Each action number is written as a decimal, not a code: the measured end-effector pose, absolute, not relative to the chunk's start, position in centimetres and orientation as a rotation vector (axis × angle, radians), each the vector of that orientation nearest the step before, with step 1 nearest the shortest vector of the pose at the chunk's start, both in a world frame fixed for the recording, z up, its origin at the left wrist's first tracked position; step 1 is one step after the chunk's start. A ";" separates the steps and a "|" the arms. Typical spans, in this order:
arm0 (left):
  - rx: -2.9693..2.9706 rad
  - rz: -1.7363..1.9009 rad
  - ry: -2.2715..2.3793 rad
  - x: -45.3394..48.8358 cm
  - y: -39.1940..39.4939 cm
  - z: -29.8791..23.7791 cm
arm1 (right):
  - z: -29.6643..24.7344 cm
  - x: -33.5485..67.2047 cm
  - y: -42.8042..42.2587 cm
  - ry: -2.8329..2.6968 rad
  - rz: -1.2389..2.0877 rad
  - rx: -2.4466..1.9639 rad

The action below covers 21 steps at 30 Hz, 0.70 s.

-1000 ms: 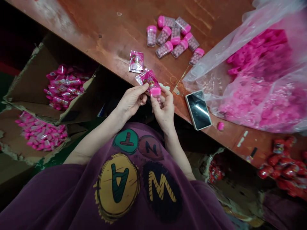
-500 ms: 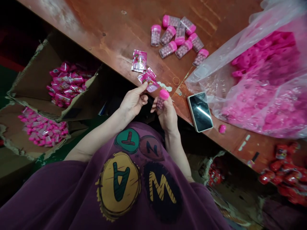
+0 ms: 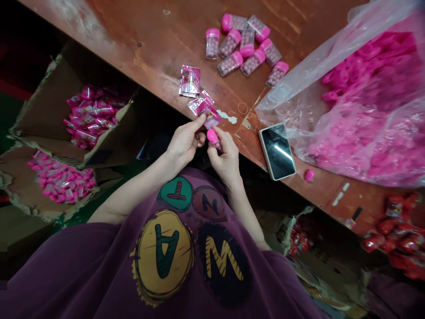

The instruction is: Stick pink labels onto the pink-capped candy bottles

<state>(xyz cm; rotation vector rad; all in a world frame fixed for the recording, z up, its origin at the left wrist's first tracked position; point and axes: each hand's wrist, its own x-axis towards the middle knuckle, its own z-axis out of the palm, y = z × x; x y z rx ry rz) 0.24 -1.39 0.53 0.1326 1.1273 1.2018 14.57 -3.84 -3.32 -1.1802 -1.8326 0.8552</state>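
My left hand [image 3: 182, 141] pinches a small pink printed wrapper [image 3: 205, 110] at the near edge of the brown table [image 3: 139, 40]. My right hand [image 3: 226, 155] is closed round a small candy bottle with a pink cap [image 3: 212, 135], its cap end close to the wrapper's mouth. A second flat wrapper [image 3: 189, 81] lies on the table just beyond. Several filled pink-capped bottles [image 3: 244, 48] lie in a cluster farther back.
A phone [image 3: 276, 151] lies screen up at the table edge, a loose pink cap [image 3: 309, 175] beside it. A big clear bag of pink parts [image 3: 361, 97] fills the right. Cardboard boxes of wrapped pink packs [image 3: 89, 116] stand lower left; red packs [image 3: 395, 239] lower right.
The bottle came out from under the wrapper, was turned in my right hand, and now sits lower with its cap toward the wrapper. My left hand keeps its pinch on the wrapper.
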 end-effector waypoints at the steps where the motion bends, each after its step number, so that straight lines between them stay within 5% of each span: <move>1: 0.155 1.180 1.126 0.2 -1.5 0.5 | -3.3 14.8 -3.7 -1.889 0.821 -1.180; 11: 0.311 1.057 1.117 -0.5 -2.0 0.6 | -3.7 16.2 -3.3 -2.201 0.646 -1.359; 21: 0.274 1.068 1.161 -1.0 -1.6 0.9 | -2.9 16.9 -4.1 -1.779 1.289 -1.227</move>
